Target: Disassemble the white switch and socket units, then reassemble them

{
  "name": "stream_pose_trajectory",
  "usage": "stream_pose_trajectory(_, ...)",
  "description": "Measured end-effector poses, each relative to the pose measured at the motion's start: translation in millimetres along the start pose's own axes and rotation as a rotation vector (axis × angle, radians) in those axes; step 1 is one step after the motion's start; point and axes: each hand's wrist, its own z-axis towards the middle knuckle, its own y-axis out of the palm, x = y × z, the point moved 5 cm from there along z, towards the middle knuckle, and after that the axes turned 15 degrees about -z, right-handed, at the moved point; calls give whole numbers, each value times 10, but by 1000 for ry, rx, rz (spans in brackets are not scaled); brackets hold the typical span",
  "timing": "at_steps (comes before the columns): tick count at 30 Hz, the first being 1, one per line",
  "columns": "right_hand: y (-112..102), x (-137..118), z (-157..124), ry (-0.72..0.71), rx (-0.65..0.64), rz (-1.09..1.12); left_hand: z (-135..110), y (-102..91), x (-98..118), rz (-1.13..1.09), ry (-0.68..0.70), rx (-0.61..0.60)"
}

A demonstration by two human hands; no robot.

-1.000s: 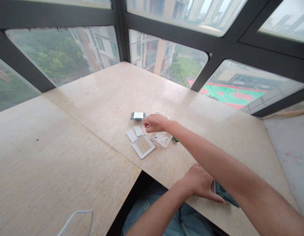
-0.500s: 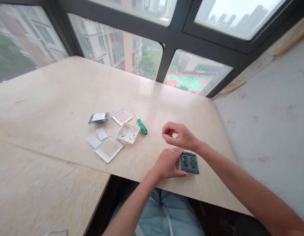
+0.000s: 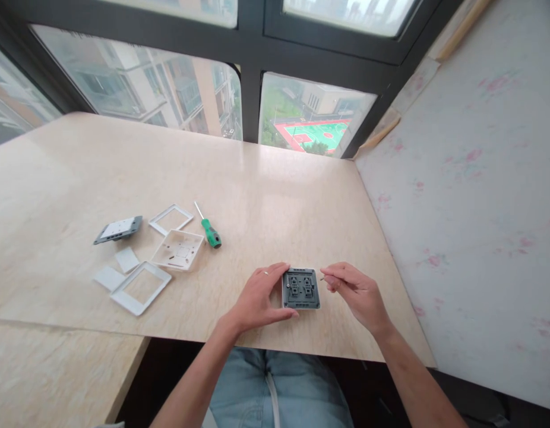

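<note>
My left hand grips the left side of a wall switch, its thumb along the near edge and fingers at the far corner. The switch lies flat with its dark grey inner plate facing up, two black mechanisms in the middle and a white edge beneath. Just right of it, my right hand is closed in a pinch on a small screw, whose thin tip pokes out toward the switch. The screw and the switch are apart.
Left of my hands lie a green-handled screwdriver, a white mounting box, two white frames, two white cover plates and a second grey switch. Windows stand behind the table; a flowered wall bounds the right.
My right hand has come down from beyond the switch to its right side, pinching the screw. My left hand keeps its grip on the switch. The view has turned right.
</note>
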Motion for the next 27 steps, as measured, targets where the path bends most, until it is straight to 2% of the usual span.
stream_pose_trajectory(4,-20,15,-107,-38,61,-63,-4,-1,29,23,-27,5)
stream_pose_trajectory(9,9,-45,-113,-148,98,-125,26,48,62,112,-48,-1)
stream_pose_trajectory(17,79,6,-146,-235,70,-169,29,72,68,151,-53,1)
stream_pose_trajectory(27,95,-61,-117,-302,19,-261,43,78,69,129,-77,0)
